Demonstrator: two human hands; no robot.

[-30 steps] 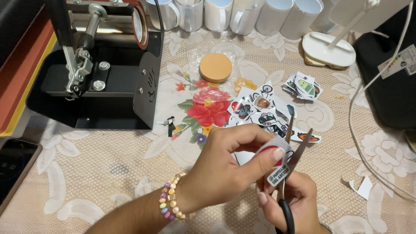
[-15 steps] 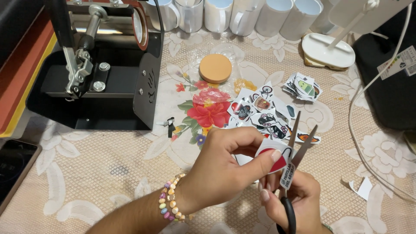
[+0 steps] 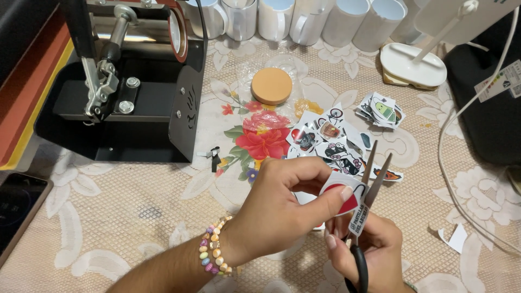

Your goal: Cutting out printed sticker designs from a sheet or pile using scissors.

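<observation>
Lace tablecloth (image 3: 108, 217) unchanged; left hand (image 3: 277, 211) still pinches sticker (image 3: 347, 198), right hand (image 3: 369, 252) grips wider-open scissors (image 3: 369, 190).

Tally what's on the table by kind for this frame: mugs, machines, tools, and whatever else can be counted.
White mugs along the back edge: 6 in view
Mug press machine: 1
Scissors, in the right hand: 1
Red-and-white cutout, in the left hand: 1
Round tan coaster: 1
White lamp base: 1
Total: 11, leaving out the loose printed cutouts, too overlapped to count.
</observation>
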